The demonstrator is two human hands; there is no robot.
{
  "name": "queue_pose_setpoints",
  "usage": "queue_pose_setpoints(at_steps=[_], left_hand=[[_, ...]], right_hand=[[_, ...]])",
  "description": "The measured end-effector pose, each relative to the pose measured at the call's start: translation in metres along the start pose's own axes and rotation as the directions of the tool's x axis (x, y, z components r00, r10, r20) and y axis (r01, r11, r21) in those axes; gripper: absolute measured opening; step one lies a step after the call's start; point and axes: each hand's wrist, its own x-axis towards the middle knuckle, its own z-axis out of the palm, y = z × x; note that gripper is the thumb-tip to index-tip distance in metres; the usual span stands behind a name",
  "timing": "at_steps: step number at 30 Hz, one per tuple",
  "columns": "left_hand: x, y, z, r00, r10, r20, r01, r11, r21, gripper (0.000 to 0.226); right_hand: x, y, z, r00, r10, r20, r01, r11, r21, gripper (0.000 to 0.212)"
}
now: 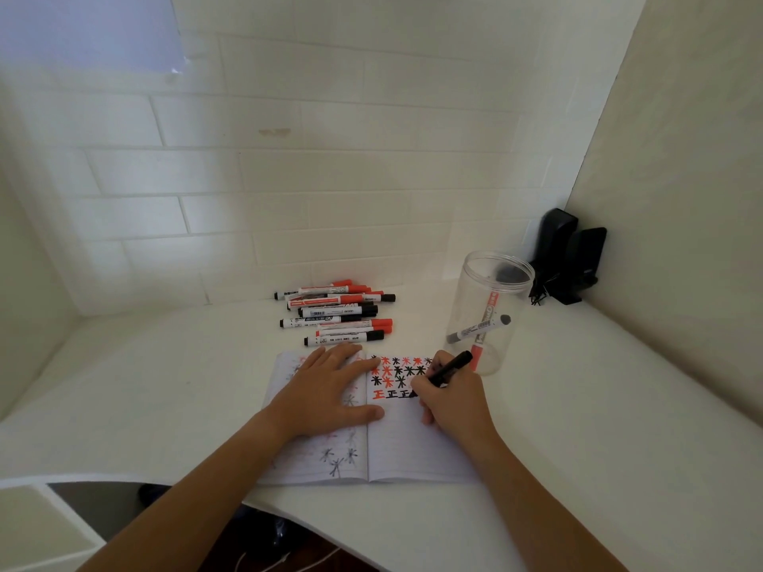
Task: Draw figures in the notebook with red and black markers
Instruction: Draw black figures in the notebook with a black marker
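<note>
An open lined notebook point(413, 447) lies on the white desk in front of me. Its right page carries rows of red and black star figures and a row of red and black characters. My right hand point(450, 402) grips a black marker point(448, 370), its tip on the right page at the end of the character row. My left hand point(326, 390) lies flat with spread fingers over the left page and the spine, pressing the notebook down. Faint star figures show through on the left page.
A pile of several red and black markers point(336, 313) lies just beyond the notebook. A clear plastic jar point(487, 311) with a red and a black marker inside stands right of it. A black device point(569, 262) sits in the back right corner. The desk edge curves near me.
</note>
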Motion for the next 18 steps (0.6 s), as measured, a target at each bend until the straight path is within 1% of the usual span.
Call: queue_pose_setpoints(at_steps=[3, 5, 7, 8, 9, 10, 12, 13, 15, 18], left_hand=[[0.0, 0.001, 0.0, 1.0, -0.004, 0.004, 0.004, 1.0, 0.007, 0.084], [0.0, 0.001, -0.001, 1.0, -0.006, 0.007, 0.006, 1.0, 0.011, 0.085], [0.0, 0.001, -0.001, 1.0, -0.006, 0.01, 0.006, 1.0, 0.007, 0.084], [0.0, 0.001, -0.001, 1.0, -0.005, 0.01, 0.005, 1.0, 0.001, 0.084], [-0.001, 0.0, -0.001, 1.0, -0.004, 0.007, 0.004, 1.0, -0.003, 0.084], [-0.001, 0.0, -0.001, 1.0, -0.003, 0.005, 0.003, 1.0, -0.005, 0.084], [0.0, -0.001, -0.001, 1.0, -0.003, 0.007, 0.003, 1.0, 0.0, 0.085], [0.0, -0.001, -0.001, 1.0, -0.005, 0.009, 0.005, 1.0, 0.002, 0.085], [0.0, -0.001, 0.0, 1.0, -0.003, 0.007, 0.003, 1.0, 0.001, 0.085], [0.0, 0.0, 0.001, 1.0, 0.007, -0.013, -0.007, 1.0, -0.018, 0.083]], right_hand=[[-0.001, -0.002, -0.001, 0.999, -0.036, -0.04, 0.037, 0.999, 0.022, 0.021], [-0.002, -0.003, -0.003, 0.984, -0.118, -0.135, 0.127, 0.99, 0.062, 0.018], [0.001, -0.001, -0.006, 0.952, -0.228, -0.206, 0.248, 0.966, 0.077, 0.009], [0.003, 0.002, -0.007, 0.934, -0.289, -0.211, 0.304, 0.952, 0.042, 0.005], [0.007, 0.006, -0.007, 0.915, -0.348, -0.203, 0.348, 0.937, -0.039, 0.01], [0.011, 0.012, -0.006, 0.899, -0.399, -0.181, 0.373, 0.914, -0.162, 0.014], [0.015, 0.019, -0.004, 0.879, -0.458, -0.136, 0.368, 0.831, -0.418, 0.013], [0.016, 0.02, -0.002, 0.876, -0.467, -0.116, 0.352, 0.787, -0.507, 0.012], [0.016, 0.022, 0.001, 0.896, -0.439, -0.064, 0.322, 0.743, -0.587, 0.014], [0.017, 0.024, 0.003, 0.918, -0.396, 0.023, 0.337, 0.749, -0.57, 0.016]])
